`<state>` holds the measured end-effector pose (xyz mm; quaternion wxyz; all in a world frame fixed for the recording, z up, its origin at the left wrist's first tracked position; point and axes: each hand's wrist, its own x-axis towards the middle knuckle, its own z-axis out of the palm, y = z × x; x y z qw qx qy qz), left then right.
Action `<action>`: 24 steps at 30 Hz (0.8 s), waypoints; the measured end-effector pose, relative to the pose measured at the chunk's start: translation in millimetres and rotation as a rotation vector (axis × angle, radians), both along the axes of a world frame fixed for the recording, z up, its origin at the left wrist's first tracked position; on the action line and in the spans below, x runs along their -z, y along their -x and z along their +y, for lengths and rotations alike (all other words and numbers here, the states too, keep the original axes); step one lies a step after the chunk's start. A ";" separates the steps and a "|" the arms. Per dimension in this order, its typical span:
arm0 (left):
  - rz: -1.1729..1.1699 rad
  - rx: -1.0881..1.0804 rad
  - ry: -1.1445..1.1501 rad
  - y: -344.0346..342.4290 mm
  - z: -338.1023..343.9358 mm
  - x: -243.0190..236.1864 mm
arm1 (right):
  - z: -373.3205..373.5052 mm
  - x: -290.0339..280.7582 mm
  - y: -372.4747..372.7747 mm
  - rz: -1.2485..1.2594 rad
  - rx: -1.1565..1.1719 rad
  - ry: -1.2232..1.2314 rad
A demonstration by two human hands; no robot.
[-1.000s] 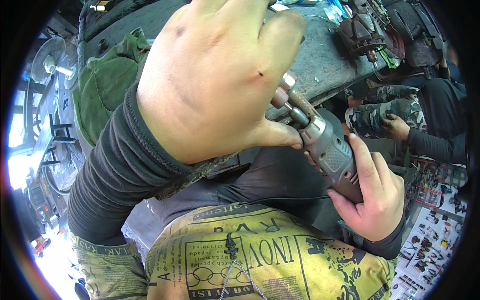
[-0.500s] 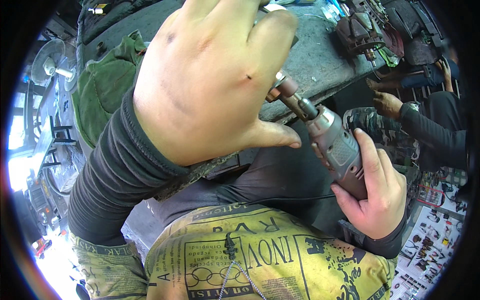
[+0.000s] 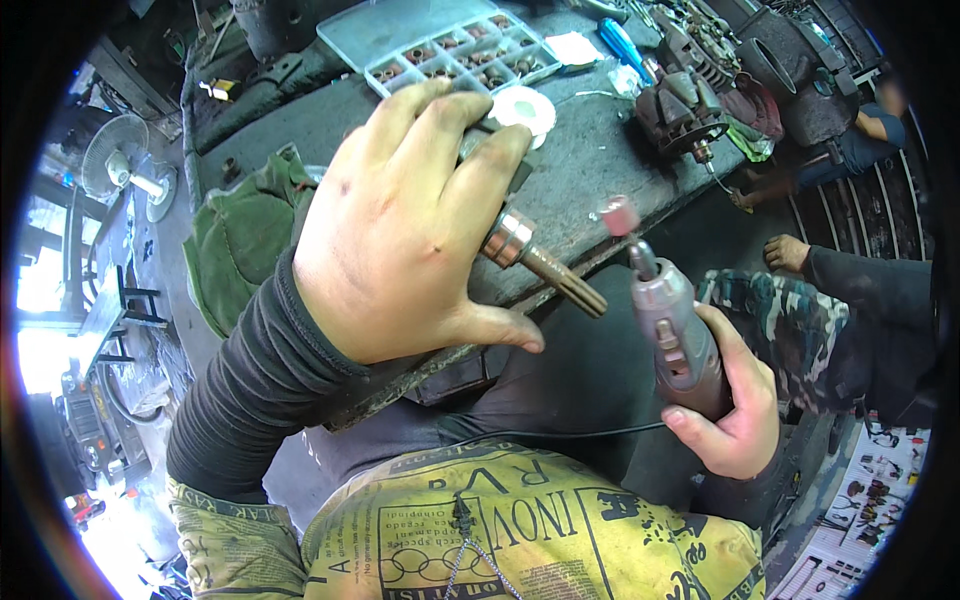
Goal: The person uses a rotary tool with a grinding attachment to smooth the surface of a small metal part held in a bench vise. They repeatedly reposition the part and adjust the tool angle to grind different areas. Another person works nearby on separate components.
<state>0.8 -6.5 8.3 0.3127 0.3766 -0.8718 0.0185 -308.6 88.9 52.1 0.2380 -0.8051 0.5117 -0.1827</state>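
My left hand (image 3: pixel 395 225) is curled over a splined metal shaft (image 3: pixel 562 282), its thumb sticking out below. The shaft's bare end and a shiny copper-toned collar point down to the right past my fingers; the rest of the part is hidden under the hand. In my right hand (image 3: pixel 742 415) is a grey rotary tool (image 3: pixel 678 325), gripped round its lower body and held nearly upright. A pink grinding stone (image 3: pixel 619 215) sits at its tip, apart from the shaft and to its right. A thin black cord (image 3: pixel 570 434) runs left from the tool across my lap.
On the dark workbench (image 3: pixel 590 150) stand a divided parts box (image 3: pixel 455 55) with small pieces, a white roll (image 3: pixel 525 112) and a green cloth (image 3: pixel 240 240). A greasy machine part (image 3: pixel 690 110) lies at the right. Another person's camouflage-clad leg (image 3: pixel 785 310) is close on my right.
My right hand has drawn the rotary tool back, so the grinding stone now stands off from the shaft. The view has shifted, showing more of the bench and the parts box.
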 end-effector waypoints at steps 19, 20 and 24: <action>-0.121 -0.049 0.112 -31.5 7.4 21.0 | 0.0 112.9 22.6 -1.790 -0.136 -0.839; -0.114 -0.048 0.117 -31.8 5.8 22.0 | -1.9 115.7 19.9 -1.840 -0.170 -0.851; -0.083 -0.023 0.175 -30.0 1.4 22.6 | -9.1 120.4 14.1 -1.883 -0.241 -0.815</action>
